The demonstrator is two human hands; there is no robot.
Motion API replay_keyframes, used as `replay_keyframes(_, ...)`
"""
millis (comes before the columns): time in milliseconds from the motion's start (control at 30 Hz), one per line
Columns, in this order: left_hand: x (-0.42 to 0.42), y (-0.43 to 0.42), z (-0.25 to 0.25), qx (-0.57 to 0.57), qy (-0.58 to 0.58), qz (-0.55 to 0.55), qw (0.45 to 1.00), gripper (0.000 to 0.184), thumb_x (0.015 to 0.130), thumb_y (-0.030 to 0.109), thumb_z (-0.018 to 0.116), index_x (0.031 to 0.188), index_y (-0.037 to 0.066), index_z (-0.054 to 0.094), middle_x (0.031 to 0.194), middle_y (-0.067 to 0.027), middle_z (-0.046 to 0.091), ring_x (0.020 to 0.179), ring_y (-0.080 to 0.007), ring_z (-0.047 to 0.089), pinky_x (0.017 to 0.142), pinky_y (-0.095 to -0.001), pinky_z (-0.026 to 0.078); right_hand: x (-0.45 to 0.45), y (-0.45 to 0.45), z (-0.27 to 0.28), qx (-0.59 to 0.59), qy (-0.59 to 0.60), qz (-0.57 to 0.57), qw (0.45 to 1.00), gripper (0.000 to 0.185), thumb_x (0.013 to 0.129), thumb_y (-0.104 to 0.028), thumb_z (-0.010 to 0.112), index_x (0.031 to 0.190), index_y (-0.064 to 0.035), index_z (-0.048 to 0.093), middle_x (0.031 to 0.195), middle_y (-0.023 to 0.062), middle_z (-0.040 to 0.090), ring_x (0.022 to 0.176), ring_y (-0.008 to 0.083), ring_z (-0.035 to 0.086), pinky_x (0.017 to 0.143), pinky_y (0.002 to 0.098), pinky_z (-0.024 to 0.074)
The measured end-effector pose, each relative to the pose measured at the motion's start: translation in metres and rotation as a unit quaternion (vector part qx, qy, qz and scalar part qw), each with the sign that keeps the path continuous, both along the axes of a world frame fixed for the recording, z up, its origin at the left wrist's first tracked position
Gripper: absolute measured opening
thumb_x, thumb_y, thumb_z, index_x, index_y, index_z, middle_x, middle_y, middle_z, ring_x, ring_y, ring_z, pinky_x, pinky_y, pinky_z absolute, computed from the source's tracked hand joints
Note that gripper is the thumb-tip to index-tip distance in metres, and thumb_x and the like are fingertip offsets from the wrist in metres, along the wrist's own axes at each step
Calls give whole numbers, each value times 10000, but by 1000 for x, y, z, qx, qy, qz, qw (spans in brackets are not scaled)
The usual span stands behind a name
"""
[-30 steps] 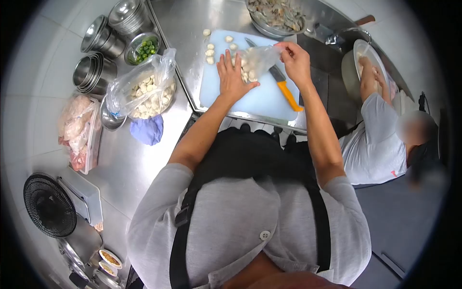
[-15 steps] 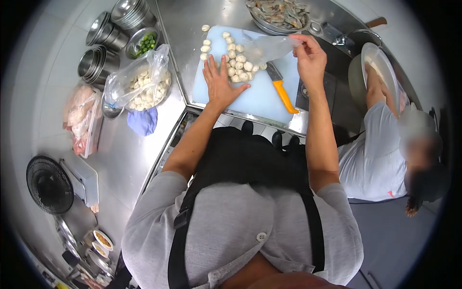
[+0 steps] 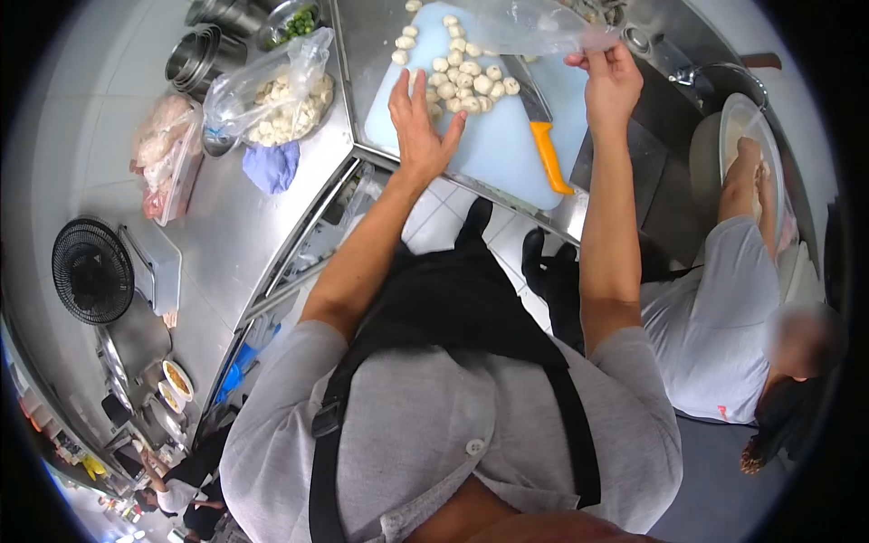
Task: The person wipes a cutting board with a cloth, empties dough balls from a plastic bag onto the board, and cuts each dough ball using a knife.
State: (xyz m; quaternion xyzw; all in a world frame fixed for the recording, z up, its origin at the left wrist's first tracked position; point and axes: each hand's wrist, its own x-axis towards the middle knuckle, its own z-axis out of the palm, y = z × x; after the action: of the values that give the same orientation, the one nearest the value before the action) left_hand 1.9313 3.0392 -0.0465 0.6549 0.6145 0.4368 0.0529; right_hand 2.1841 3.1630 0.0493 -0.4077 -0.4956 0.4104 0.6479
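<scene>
My right hand [image 3: 612, 95] pinches the edge of a clear plastic bag [image 3: 529, 27], stretched out above the far part of a pale blue cutting board [image 3: 493, 167]. Small whitish round pieces [image 3: 466, 83], possibly mushrooms or fish balls, lie clustered on the board, with several more at its far left. Over the board's left side, my left hand [image 3: 421, 136] has its fingers spread beside the cluster and holds nothing. Between my hands lies a knife with a yellow handle [image 3: 549, 158], its blade pointing away from me and partly under the bag.
On the left counter are a clear bag of whitish pieces [image 3: 290, 109], a purple cloth [image 3: 272, 166], a tub of raw meat [image 3: 172, 172], metal containers [image 3: 204, 59] and a black fan [image 3: 90, 271]. At right, another person [image 3: 715, 308] reaches into a large bowl [image 3: 769, 149] near a faucet [image 3: 724, 72].
The view has shifted, so the board and counters sit higher in it. My right hand has drawn the plastic bag farther away and upward. My left hand stays spread near the pieces.
</scene>
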Motion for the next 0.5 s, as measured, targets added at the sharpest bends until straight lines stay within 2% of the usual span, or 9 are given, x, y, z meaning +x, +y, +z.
replay_keyframes(67,4,-6,12,-9,-8,1,1000,975,918,263,825,1663,35,238,1669,-291,267,1493,-464,353,1186,-577,369,-1,-1,6,1,38,-5,999,130,1008,8,630,1123,38,684,940,78,726,764,167,722,762,301,586)
replay_keyframes(100,7,-15,22,-31,-128,-36,991,989,927,257,821,1674,44,208,1671,-281,270,1471,-434,396,1156,-552,411,0,-10,7,-6,55,-8,998,140,1004,13,626,1131,39,680,941,78,724,771,169,723,767,303,586)
replay_keyframes(167,8,-25,46,-72,-360,-112,923,1020,945,245,813,1697,62,148,1677,-261,278,1426,-375,481,1098,-501,496,-3,-37,13,-29,33,24,999,153,1003,9,624,1145,39,674,949,82,723,787,177,723,771,317,594)
replay_keyframes(200,3,-32,49,-61,-394,-135,907,1092,940,229,834,1717,113,75,1681,-233,288,1352,-313,563,1014,-423,566,-8,-55,14,-43,21,45,998,160,1002,7,624,1151,39,671,954,85,723,795,181,724,773,324,599)
replay_keyframes(300,-25,-80,65,-70,-476,-230,846,1123,911,205,866,1722,156,91,1682,-207,294,1361,-309,559,998,-405,583,-46,-139,-2,-108,44,130,985,166,1010,-15,632,1166,34,666,1001,97,733,805,188,717,776,340,608)
replay_keyframes(400,-38,-129,63,-137,-417,-218,872,1034,903,139,862,1705,151,210,1651,-173,363,1331,-274,576,987,-385,601,-83,-213,-33,-225,17,150,963,171,1021,-31,636,1178,32,659,1052,110,737,807,186,711,787,343,612)
replay_keyframes(500,-56,-176,-5,-173,-443,-147,868,809,913,41,804,1623,119,423,1593,-131,449,1276,-236,588,954,-372,614,-129,-263,-106,-307,10,256,917,230,1020,-14,629,1248,3,651,1065,120,734,843,189,733,772,340,628)
